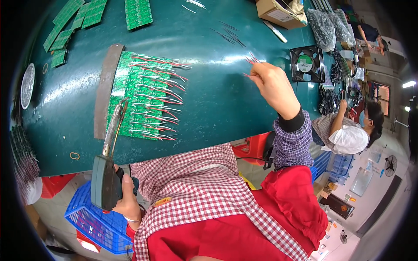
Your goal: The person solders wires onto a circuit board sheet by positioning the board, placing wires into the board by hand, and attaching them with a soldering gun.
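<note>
Head view: and there it was, wire-soldering by the look of it! The left hand (127, 195) was wrapped round the soldering gun (103, 182), its tip over the green board panel (136, 98) on the table (217, 100); the right hand (274, 85), fingertips together, pinched red wires (251, 58). The next move seemed to call for careful alignment. The cardboard box (276, 14) and blue basket (93, 228)? Their contents I couldn't make out.

Green table (217, 117), wired circuit panel (140, 93), black fan (307, 64), cardboard box (278, 15)
</note>
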{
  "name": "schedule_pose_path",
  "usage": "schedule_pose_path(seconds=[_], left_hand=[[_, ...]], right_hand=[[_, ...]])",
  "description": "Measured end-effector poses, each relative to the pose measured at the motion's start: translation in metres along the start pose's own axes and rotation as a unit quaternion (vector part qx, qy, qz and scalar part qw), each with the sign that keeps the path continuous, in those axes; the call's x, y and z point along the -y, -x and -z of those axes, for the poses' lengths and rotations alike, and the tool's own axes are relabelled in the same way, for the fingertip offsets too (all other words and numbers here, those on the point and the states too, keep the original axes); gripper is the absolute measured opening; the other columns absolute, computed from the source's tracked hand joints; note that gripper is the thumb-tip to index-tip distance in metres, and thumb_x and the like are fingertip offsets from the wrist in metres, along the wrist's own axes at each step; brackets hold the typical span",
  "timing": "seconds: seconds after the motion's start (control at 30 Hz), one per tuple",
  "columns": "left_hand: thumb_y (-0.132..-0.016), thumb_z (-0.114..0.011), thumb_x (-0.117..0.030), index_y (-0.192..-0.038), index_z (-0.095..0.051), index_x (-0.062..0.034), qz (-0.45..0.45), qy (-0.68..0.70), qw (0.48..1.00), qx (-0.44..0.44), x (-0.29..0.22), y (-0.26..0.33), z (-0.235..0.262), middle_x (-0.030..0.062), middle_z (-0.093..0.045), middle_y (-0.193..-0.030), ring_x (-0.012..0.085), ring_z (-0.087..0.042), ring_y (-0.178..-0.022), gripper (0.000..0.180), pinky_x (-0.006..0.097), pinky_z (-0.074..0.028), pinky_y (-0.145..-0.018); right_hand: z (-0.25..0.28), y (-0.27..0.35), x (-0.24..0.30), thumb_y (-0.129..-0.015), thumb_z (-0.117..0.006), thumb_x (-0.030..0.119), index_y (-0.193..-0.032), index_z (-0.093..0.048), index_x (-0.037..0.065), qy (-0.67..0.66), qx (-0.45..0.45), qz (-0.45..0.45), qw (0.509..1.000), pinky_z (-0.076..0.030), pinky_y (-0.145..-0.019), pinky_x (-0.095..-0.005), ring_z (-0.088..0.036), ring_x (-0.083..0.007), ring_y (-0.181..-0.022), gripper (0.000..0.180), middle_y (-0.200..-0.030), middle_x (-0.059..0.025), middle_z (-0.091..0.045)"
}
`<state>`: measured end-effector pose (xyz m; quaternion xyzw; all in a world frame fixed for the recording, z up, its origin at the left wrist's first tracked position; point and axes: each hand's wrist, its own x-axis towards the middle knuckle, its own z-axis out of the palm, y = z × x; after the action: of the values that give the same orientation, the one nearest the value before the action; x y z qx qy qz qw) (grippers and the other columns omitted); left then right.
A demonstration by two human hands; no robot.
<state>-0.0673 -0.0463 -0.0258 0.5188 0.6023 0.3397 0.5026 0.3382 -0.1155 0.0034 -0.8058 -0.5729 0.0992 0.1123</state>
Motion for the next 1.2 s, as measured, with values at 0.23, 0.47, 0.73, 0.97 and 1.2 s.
schedule_pose_path(seconds=[0.23,0.47,0.73,0.97,1.2], left_hand=[[-0.084,-0.065,0.006,-0.122,-0.058,0.0061,0.01,-0.012,1.0,-0.005,0.004,-0.001,0.005,0.0125,-0.065,-0.107,0.0092,-0.051,-0.063,0.038,0.023,-0.039,-0.054],[-0.088,-0.064,-0.001,-0.121,-0.058,0.0048,0.025,-0.02,0.999,0.0,-0.003,-0.006,0.001,0.0099,-0.061,-0.094,0.0121,-0.053,-0.069,0.034,0.025,-0.043,-0.061],[-0.087,-0.064,0.0,-0.12,-0.058,0.0053,0.02,-0.001,1.0,0.007,-0.001,-0.012,-0.002,0.0119,-0.062,-0.1,0.0124,-0.053,-0.068,0.034,0.025,-0.043,-0.059],[-0.086,-0.064,0.001,-0.119,-0.058,0.0059,0.024,0.008,1.0,-0.002,-0.003,-0.014,0.001,0.0127,-0.063,-0.101,0.0125,-0.053,-0.067,0.034,0.025,-0.043,-0.058],[-0.078,-0.07,0.008,-0.12,-0.058,0.0045,0.004,0.109,0.994,0.03,-0.013,-0.027,-0.007,0.0146,-0.065,-0.113,0.0138,-0.063,-0.071,0.044,0.024,-0.051,-0.059]], right_hand=[[0.0,-0.018,0.01,-0.079,-0.066,0.003,-0.085,-0.061,0.0,0.052,0.043,0.023,0.997,-0.048,-0.067,-0.0437,-0.06,-0.0387,-0.076,0.008,-0.081,-0.0171,-0.062],[0.016,-0.021,0.012,-0.082,-0.064,0.008,-0.081,-0.064,0.003,0.151,0.053,0.02,0.987,-0.048,-0.067,-0.0446,-0.061,-0.0372,-0.077,0.004,-0.082,-0.0146,-0.06],[0.002,-0.022,-0.001,-0.083,-0.064,0.007,-0.082,-0.065,0.002,0.148,0.08,0.016,0.986,-0.048,-0.068,-0.0449,-0.062,-0.0372,-0.078,0.004,-0.083,-0.0158,-0.061],[-0.004,-0.022,0.004,-0.082,-0.065,0.005,-0.083,-0.065,0.002,0.112,0.082,0.017,0.99,-0.048,-0.067,-0.0453,-0.062,-0.0381,-0.079,0.004,-0.083,-0.0165,-0.062],[-0.007,-0.045,0.055,-0.082,-0.066,0.005,-0.084,-0.061,0.003,0.021,-0.035,0.046,0.998,-0.048,-0.065,-0.0433,-0.06,-0.0351,-0.078,0.006,-0.083,-0.0135,-0.058]])
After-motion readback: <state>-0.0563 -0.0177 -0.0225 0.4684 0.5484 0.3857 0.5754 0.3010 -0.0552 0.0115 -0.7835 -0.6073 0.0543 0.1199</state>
